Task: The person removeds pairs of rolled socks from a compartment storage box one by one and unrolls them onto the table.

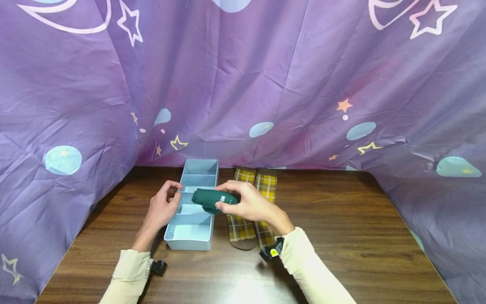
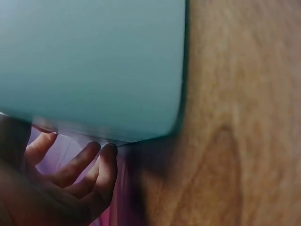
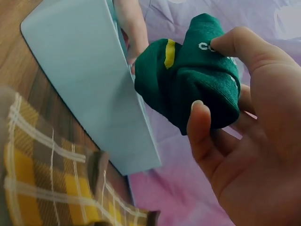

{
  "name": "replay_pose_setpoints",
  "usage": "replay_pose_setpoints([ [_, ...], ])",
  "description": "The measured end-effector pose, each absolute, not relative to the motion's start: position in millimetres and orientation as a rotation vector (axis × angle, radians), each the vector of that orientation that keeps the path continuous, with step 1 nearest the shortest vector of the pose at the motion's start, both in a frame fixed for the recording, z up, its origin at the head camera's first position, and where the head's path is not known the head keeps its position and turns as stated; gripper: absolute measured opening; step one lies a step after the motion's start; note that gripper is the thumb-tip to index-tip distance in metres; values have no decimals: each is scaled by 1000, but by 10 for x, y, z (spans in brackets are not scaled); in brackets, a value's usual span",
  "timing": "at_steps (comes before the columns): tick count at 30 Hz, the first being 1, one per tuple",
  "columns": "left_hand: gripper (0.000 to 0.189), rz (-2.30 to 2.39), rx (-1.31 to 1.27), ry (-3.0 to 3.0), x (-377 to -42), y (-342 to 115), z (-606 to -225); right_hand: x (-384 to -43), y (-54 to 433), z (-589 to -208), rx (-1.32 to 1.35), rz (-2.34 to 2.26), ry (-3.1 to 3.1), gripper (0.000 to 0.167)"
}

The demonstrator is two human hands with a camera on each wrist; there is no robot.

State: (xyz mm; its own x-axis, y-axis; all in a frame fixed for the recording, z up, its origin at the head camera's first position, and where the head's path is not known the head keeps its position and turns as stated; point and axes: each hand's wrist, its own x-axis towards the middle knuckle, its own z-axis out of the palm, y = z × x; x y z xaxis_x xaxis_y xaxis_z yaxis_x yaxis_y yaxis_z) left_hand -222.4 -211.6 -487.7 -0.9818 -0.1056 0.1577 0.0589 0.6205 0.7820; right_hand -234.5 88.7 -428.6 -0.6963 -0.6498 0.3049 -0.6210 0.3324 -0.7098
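One bundle [image 1: 209, 198] (green), in right hand [image 1: 251, 203]

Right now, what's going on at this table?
A person's right hand holds a folded dark green fabric bundle up near the right rim of a pale blue divided box; it isn't set down in a compartment. The left hand is at the box's left rim; whether it grips is unclear. Two yellow plaid items, maybe slippers, lie on the table right of the box.
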Motion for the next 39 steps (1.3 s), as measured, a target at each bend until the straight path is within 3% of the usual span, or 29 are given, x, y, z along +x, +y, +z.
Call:
replay_pose_setpoints([
  [20,22,-1218,18,-2619,-2194,-2101,-4803,-2257,1602,-4444,-954,-1373,2526,38],
  [39,26,-1133,-162,-2621,-2131,-2050,-4665,-2280,2464,-4655,-742,-1265,2649,34],
])
